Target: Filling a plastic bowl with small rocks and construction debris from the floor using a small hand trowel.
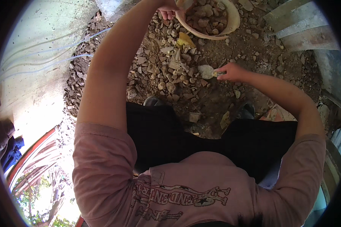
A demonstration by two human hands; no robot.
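The right hand (233, 72) is closed around the handle end of a small trowel with a pale, dusty, rounded blade (206, 72), which points left, low over the edge of the rubble. The left hand (168, 9) is at the left rim of a round, pale orange bucket with a flared lip (234, 19); its fingers are bent, but whether they grip the rim or only rest near it I cannot tell.

The trowel should be light and stiff, best held by its handle, clear of the blade. The bucket stands on the ground beyond the trowel, with brown stones and broken lumps (206, 19) inside. It is probably heavy at this fill, and its lip may flex if lifted from one side; two opposite points on the rim look the safer hold.

Around and below it spreads loose grey-brown rubble (151, 64), likely hard, gritty and apt to roll, with a crumpled yellow scrap (185, 39) near the bucket. Farther out, clear thin tubes (79, 56) run across a pale surface (41, 34) at left, and weathered flat panels (307, 26) lie at upper right.
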